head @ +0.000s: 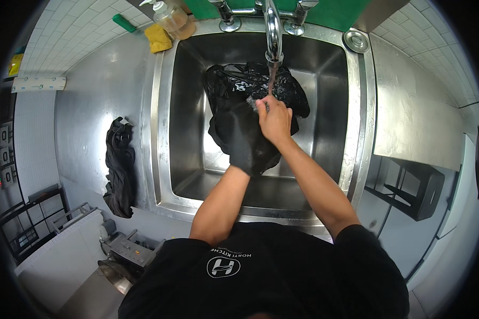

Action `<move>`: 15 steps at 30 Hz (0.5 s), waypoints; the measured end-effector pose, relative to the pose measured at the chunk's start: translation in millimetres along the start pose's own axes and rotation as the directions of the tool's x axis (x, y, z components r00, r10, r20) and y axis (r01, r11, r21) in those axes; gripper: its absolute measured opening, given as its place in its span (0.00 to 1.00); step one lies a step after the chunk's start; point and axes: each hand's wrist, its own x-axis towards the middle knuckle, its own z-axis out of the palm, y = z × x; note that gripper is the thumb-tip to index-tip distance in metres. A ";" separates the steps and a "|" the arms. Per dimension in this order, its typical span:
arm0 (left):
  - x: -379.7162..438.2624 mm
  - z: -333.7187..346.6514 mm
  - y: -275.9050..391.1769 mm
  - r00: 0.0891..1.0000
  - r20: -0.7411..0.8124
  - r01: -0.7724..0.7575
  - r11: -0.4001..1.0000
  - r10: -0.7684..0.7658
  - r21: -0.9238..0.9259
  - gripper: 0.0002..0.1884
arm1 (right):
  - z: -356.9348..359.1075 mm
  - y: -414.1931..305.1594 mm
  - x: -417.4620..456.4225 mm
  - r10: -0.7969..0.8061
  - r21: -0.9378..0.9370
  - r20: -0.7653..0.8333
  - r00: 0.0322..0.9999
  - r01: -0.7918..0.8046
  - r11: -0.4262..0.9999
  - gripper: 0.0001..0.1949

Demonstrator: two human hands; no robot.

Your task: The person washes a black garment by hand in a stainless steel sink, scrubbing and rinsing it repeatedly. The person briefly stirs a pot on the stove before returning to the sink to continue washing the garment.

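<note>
A wet black cloth [239, 127], perhaps a garment, lies bunched in the stainless steel sink [259, 197]. My left forearm runs into its near side, and the cloth covers my left hand completely. My right hand [276, 121] rests on the cloth with curled fingers, right below the chrome faucet [274, 44]. Water streams from the spout onto the area by my fingertips and splashes beside my thumb. Whether those fingers pinch any fabric is unclear. The far part of the cloth glistens with water.
Left of the sink, another dark cloth [120, 167] lies on the steel counter [84, 115]. A yellow sponge [158, 38] and a pump bottle [173, 20] stand at the back left corner. A round metal sink strainer [356, 40] sits back right. A black stool [417, 189] is below the right counter.
</note>
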 end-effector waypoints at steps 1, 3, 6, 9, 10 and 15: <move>1.4 1.0 -9.1 0.999 -0.035 -0.002 0.949 -0.009 -0.314 0.15 | 9.6 -11.3 3.2 0.023 0.012 -0.031 0.999 -0.023 1.000 0.13; -2.1 -16.3 -42.5 0.998 0.059 0.028 0.574 0.035 -0.818 0.14 | 15.5 -46.1 -39.2 -0.178 0.174 0.073 0.981 0.163 0.971 0.12; 3.9 2.6 -29.7 0.996 -0.006 -0.090 0.943 0.093 -0.321 0.16 | 3.4 -16.2 -9.7 -0.096 0.065 0.118 0.988 0.089 0.994 0.11; 25.7 8.0 -2.1 0.978 -0.020 -0.149 0.758 0.208 0.635 0.17 | -21.0 -50.2 7.3 0.175 -0.055 0.046 0.984 -0.172 0.984 0.11; 31.2 1.7 -6.0 0.977 -0.016 -0.149 0.735 0.213 0.662 0.16 | -17.5 -46.7 10.5 0.122 -0.044 0.035 0.992 -0.120 0.992 0.11; 36.9 -28.7 -47.5 0.981 0.041 -0.153 0.633 0.189 0.759 0.14 | 7.4 -2.2 8.6 -0.085 -0.027 -0.039 0.996 0.084 0.996 0.13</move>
